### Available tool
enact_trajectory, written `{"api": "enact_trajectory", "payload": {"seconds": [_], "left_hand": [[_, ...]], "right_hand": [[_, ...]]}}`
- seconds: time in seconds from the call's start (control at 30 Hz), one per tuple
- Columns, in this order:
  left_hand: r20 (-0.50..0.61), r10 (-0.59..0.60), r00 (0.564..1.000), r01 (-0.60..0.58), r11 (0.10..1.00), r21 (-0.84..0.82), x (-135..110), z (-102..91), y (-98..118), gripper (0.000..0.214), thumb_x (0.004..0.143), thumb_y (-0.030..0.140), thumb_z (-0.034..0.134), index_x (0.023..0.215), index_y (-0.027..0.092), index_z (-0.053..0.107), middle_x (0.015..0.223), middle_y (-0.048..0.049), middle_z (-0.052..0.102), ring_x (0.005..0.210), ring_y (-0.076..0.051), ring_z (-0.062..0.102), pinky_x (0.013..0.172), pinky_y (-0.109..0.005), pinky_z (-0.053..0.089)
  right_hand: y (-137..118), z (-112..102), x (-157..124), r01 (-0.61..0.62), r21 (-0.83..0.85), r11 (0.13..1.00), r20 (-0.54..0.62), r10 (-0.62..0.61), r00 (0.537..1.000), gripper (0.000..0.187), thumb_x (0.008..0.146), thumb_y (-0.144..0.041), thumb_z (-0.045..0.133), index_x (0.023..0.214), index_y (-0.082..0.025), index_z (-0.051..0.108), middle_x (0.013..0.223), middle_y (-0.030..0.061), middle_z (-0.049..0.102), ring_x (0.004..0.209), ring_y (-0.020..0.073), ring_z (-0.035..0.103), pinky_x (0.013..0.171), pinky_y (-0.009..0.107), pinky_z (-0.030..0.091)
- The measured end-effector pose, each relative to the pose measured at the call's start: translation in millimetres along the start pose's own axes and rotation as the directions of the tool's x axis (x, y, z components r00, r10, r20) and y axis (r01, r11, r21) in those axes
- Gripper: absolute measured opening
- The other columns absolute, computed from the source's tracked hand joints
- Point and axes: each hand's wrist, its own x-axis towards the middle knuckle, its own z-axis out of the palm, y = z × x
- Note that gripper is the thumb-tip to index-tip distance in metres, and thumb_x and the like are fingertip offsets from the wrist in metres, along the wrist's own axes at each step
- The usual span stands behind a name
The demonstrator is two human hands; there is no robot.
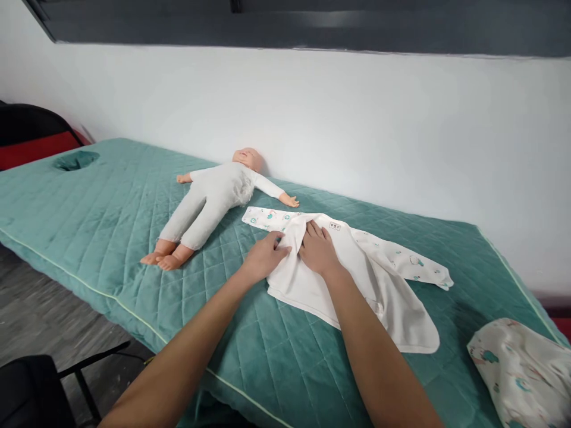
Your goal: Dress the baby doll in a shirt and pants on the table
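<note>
A white baby shirt with printed sleeves lies spread on the green quilted cover, its front flap partly folded. My left hand grips the shirt's left front, fingers and thumb closed on the cloth. Beside it, my right hand rests flat on the shirt near the neckline, with its fingers stretched out and the tips against the edge of a fold. A baby doll in a white cloth body lies on its back further left, one arm reaching toward the shirt's sleeve.
The green quilted bed has a round hole at its far left end. A bundled printed cloth sits at the near right. A white wall runs behind, and a black chair part stands at the lower left.
</note>
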Motion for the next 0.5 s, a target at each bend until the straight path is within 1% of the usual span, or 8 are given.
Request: {"api": "enact_trajectory", "payload": {"seconds": [0.07, 0.13, 0.23, 0.33, 0.4, 0.43, 0.5], "left_hand": [[-0.023, -0.017, 1.000, 0.013, 0.991, -0.131, -1, -4.3, -1, 0.038, 0.087, 0.036, 0.061, 0.122, 0.021, 0.062, 0.081, 0.0008, 0.063, 0.074, -0.017, 0.060, 0.065, -0.027, 0.043], [-0.111, -0.063, 0.992, 0.038, 0.977, -0.210, 1, -10.4, -7, 0.035, 0.086, 0.032, 0.060, 0.119, 0.020, 0.063, 0.084, 0.0003, 0.062, 0.076, -0.016, 0.059, 0.067, -0.026, 0.044], [-0.257, -0.110, 0.960, 0.056, 0.976, -0.209, 2, -18.6, -21, 0.032, 0.086, 0.030, 0.061, 0.115, 0.020, 0.066, 0.095, -0.0024, 0.063, 0.085, -0.017, 0.060, 0.077, -0.029, 0.046], [-0.334, -0.103, 0.937, 0.053, 0.986, -0.156, -1, -19.8, -34, 0.031, 0.087, 0.030, 0.059, 0.115, 0.020, 0.066, 0.098, -0.0038, 0.065, 0.086, -0.019, 0.061, 0.083, -0.032, 0.048], [-0.398, -0.033, 0.917, 0.009, 0.998, -0.061, -5, -16.0, -39, 0.030, 0.089, 0.029, 0.057, 0.115, 0.018, 0.065, 0.101, -0.0059, 0.066, 0.087, -0.020, 0.062, 0.086, -0.035, 0.050], [-0.435, 0.036, 0.900, -0.034, 0.999, 0.013, -6, -13.4, -40, 0.029, 0.090, 0.027, 0.056, 0.115, 0.017, 0.065, 0.105, -0.0078, 0.066, 0.091, -0.022, 0.063, 0.088, -0.037, 0.050], [-0.491, 0.222, 0.843, -0.143, 0.971, 0.193, -10, -7.7, -40, 0.027, 0.092, 0.024, 0.052, 0.116, 0.015, 0.064, 0.113, -0.0120, 0.065, 0.103, -0.026, 0.062, 0.094, -0.041, 0.049]], "right_hand": [[1, 2, 0, -0.001, 0.014, 1.000, -0.020, 0.001, 1.000, 0.060, 0.100, -0.028, 0.034, 0.156, -0.007, 0.036, 0.166, 0.0137, 0.033, 0.155, 0.0271, 0.023, 0.124, 0.048, 0.018], [3, 4, 0, 0.003, 0.038, 0.999, -0.057, 0.000, 0.998, 0.057, 0.102, -0.029, 0.031, 0.155, -0.010, 0.038, 0.165, 0.0124, 0.036, 0.154, 0.0262, 0.025, 0.124, 0.047, 0.020], [6, 5, 0, 0.012, 0.072, 0.997, -0.120, -0.003, 0.993, 0.052, 0.104, -0.032, 0.030, 0.150, -0.013, 0.045, 0.160, 0.0124, 0.043, 0.152, 0.0255, 0.028, 0.123, 0.046, 0.021], [7, 3, 1, 0.005, 0.094, 0.996, -0.148, 0.009, 0.989, 0.047, 0.104, -0.035, 0.034, 0.144, -0.015, 0.050, 0.155, 0.0131, 0.048, 0.150, 0.0257, 0.031, 0.121, 0.043, 0.023], [8, 1, 1, -0.015, 0.118, 0.993, -0.157, 0.034, 0.987, 0.046, 0.103, -0.035, 0.037, 0.143, -0.016, 0.049, 0.155, 0.0129, 0.048, 0.148, 0.0258, 0.034, 0.120, 0.042, 0.025], [8, 0, 2, -0.030, 0.133, 0.991, -0.161, 0.051, 0.986, 0.047, 0.102, -0.035, 0.039, 0.143, -0.016, 0.048, 0.156, 0.0129, 0.046, 0.147, 0.0260, 0.035, 0.120, 0.042, 0.026], [8, 0, 4, -0.050, 0.161, 0.986, -0.162, 0.077, 0.984, 0.049, 0.101, -0.036, 0.041, 0.145, -0.016, 0.046, 0.158, 0.0131, 0.044, 0.146, 0.0266, 0.037, 0.119, 0.042, 0.027]]}}
